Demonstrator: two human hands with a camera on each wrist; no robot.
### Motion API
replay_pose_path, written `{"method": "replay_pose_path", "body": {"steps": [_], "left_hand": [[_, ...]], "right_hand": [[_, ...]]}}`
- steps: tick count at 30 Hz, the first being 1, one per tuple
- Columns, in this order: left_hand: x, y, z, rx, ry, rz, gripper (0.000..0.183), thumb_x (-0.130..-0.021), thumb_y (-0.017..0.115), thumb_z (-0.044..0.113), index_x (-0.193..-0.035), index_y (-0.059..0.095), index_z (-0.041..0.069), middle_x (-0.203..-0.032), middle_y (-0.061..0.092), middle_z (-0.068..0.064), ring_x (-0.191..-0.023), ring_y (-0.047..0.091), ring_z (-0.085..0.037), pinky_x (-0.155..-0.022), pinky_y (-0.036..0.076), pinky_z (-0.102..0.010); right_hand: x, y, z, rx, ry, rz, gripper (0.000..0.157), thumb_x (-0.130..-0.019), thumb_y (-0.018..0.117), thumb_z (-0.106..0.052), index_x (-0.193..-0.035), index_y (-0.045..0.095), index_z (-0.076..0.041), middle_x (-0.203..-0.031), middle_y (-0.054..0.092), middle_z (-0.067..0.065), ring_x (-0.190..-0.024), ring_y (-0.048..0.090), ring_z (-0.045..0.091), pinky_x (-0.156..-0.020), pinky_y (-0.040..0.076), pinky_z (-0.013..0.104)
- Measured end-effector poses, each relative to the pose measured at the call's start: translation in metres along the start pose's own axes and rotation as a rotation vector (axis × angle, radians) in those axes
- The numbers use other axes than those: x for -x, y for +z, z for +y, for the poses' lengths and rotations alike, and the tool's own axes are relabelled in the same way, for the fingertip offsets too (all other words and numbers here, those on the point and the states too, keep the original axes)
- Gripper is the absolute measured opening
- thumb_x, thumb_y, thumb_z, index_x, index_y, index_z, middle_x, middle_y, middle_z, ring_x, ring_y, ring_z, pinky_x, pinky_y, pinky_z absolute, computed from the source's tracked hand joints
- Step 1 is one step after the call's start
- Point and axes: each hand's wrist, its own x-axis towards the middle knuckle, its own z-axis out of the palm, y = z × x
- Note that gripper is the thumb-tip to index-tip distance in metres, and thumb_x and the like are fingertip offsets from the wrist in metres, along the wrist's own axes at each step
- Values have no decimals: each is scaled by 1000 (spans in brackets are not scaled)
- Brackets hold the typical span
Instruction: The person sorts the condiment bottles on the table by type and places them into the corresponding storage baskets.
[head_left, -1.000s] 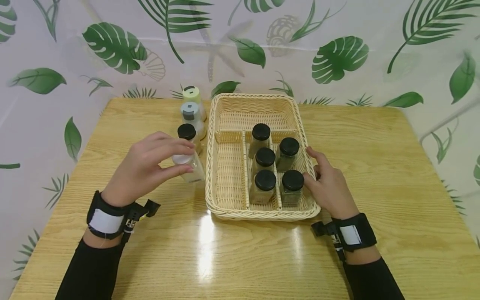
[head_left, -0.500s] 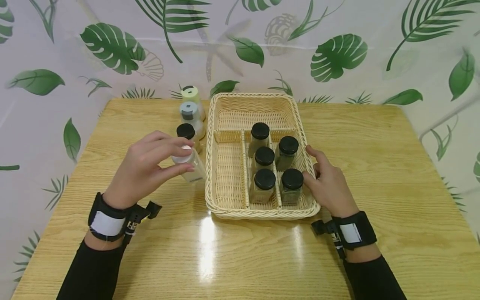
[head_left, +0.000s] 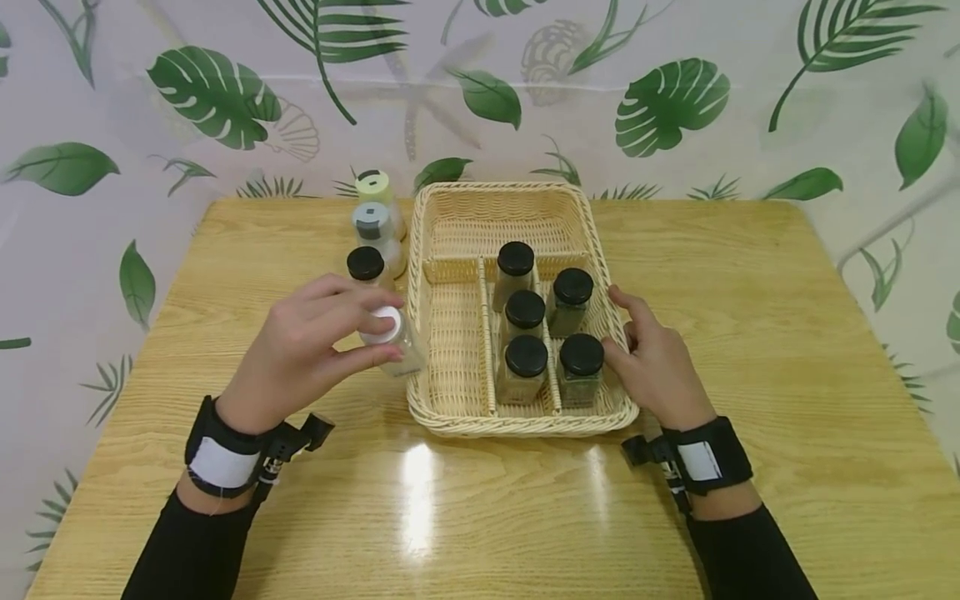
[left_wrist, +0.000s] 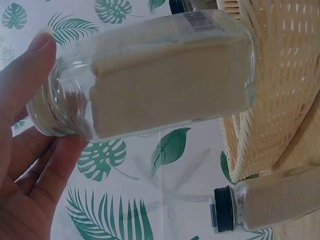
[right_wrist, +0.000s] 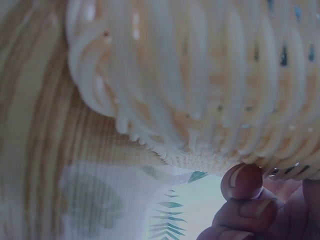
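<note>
My left hand pinches a square glass spice jar by its white lid, thumb on one side and fingers on the other. The jar is tilted, its base overlapping the left rim of the wicker basket in the head view. Pale powder fills most of the jar in the left wrist view. At the basket's right side, my right hand grips the rim, with curled fingertips against the weave in the right wrist view. Three black-lidded jars stand in the middle compartment, two black-lidded jars in the right one.
Left of the basket, a black-lidded jar, a jar with a pale blue-grey lid and one with a yellow-green lid stand in a row on the wooden table. A leaf-patterned cloth hangs behind.
My left hand has moved right and slightly toward me with the white-lidded jar, bringing it to the basket's left rim. My right hand keeps its grip on the basket. The head view has shifted slightly.
</note>
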Motion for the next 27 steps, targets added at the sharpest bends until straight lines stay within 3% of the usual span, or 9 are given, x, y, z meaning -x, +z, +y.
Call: {"method": "replay_pose_path", "body": {"steps": [7, 15, 27], "left_hand": [[-5, 5, 8, 27, 17, -1, 21, -83, 82, 24, -90, 72, 7, -110, 73, -8, -97, 67, -20, -78, 54, -25], [-14, 12, 13, 40, 44, 12, 29, -80, 83, 23, -99, 73, 4, -108, 74, -7, -93, 67, -19, -79, 55, -26], [-21, 22, 15, 89, 58, -2, 21, -79, 84, 22, -84, 70, 7, -107, 74, -8, -91, 66, -19, -78, 54, -27]], "right_hand": [[-3, 0, -2, 5, -6, -1, 60, -101, 53, -22, -157, 31, -21, -60, 37, 0, -44, 30, 14, -47, 28, 31], [-3, -1, -3, 4, 3, 3, 61, -100, 53, -20, -156, 31, -20, -60, 38, 0, -44, 30, 15, -47, 28, 31], [-1, -1, -1, -2, 2, 2, 60, -100, 53, -19, -156, 32, -19, -60, 38, 0, -44, 30, 14, -47, 28, 31]]}}
